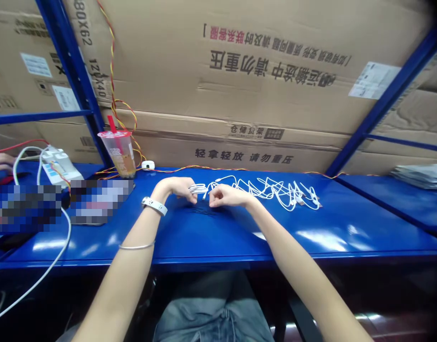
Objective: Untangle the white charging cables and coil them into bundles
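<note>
My left hand (pixel 181 188) is closed around a folded bundle of white cable (pixel 198 188), whose loops stick out past the fingers to the right. Just beside it, my right hand (pixel 228 195) is curled in a pinch near the bundle's end; whatever lies between its fingertips is too small to make out. Thin black strands, perhaps ties (pixel 204 212), lie on the blue tabletop (pixel 204 240) below both hands. Behind and to the right of my right hand spreads a loose tangle of white cables (pixel 275 190).
A drink cup (pixel 120 154) with a red straw stands at the back left, near a small white case (pixel 148 165). A blurred-out phone-like slab (pixel 100 204) and a white power strip (pixel 61 167) lie left. Another person's hand (pixel 4 163) shows at the left edge. Cardboard (pixel 239 104) walls the back.
</note>
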`<state>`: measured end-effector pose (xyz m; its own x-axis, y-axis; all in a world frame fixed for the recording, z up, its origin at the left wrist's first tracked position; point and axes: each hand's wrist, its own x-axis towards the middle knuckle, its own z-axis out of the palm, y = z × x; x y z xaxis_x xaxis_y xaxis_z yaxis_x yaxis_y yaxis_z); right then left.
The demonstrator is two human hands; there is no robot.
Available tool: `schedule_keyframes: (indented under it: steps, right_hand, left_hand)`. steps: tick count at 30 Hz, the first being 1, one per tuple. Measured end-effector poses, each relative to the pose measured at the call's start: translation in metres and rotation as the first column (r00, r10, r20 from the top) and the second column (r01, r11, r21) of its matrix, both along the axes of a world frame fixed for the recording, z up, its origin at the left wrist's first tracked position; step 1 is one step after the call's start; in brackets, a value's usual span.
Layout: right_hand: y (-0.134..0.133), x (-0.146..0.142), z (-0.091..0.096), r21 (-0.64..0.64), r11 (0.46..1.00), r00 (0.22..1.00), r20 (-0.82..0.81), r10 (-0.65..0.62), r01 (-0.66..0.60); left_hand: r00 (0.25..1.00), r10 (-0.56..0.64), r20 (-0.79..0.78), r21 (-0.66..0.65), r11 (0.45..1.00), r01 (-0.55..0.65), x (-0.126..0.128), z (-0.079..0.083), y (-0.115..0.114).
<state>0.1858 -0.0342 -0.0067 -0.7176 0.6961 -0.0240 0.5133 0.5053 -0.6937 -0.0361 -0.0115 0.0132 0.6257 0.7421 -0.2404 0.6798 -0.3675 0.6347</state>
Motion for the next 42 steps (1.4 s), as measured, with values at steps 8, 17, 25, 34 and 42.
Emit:
schedule_keyframes:
  steps: [8,17,25,34,42]
  right_hand:
    - [0.000,-0.004,-0.007,-0.079,0.995,0.996,0.060,-0.063,0.068]
    - [0.003,-0.005,-0.012,-0.089,0.996,0.998,0.066,-0.013,0.018]
    - [-0.001,-0.003,-0.005,-0.038,0.999,0.999,0.031,-0.036,0.037]
    - [0.001,-0.011,-0.006,0.041,0.931,0.849,-0.426,-0.313,0.363]
    - [-0.001,-0.013,-0.002,-0.058,0.933,0.748,-0.581,-0.321,0.355]
  left_hand:
    - [0.996,0.004,-0.090,-0.042,0.999,-0.008,0.007,0.001,-0.004]
    - [0.989,-0.064,-0.136,-0.043,0.997,0.058,-0.004,0.003,0.002]
    - [0.935,0.090,0.343,-0.115,0.992,-0.054,-0.009,0.008,-0.007]
    - [0.485,0.411,0.772,-0.472,0.882,0.004,0.028,-0.006,-0.002]
    - [0.458,0.432,0.777,-0.516,0.853,0.071,0.045,-0.009,-0.008]
